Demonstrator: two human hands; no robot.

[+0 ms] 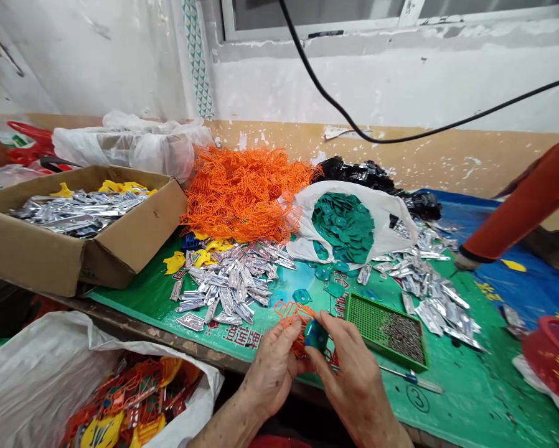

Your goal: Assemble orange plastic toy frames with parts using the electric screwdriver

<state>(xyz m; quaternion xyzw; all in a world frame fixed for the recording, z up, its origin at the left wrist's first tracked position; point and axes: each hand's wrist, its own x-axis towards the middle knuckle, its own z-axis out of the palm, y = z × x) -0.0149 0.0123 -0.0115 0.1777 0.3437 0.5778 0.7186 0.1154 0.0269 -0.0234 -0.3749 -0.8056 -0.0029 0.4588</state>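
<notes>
My left hand [272,367] is closed on an orange plastic frame piece [292,311], which sticks up past the fingertips. Pinched between thumb and fingers of my right hand [352,373] is a teal plastic plate [315,334], held against the orange piece. Whether the two are joined cannot be seen. Just behind the hands, loose teal plates [302,296] lie on the green sheet. A green tray [386,333] of small screws stands to the right of my right hand, with a screwdriver [413,378] in front of it.
A heap of orange frames [244,193] lies behind silver parts [233,280]. A white sack [386,214] holds teal plates. Left stands a cardboard box [134,233]; below it, a white bag [37,373] of orange and yellow pieces. An orange-sleeved arm [517,205] reaches in from the right.
</notes>
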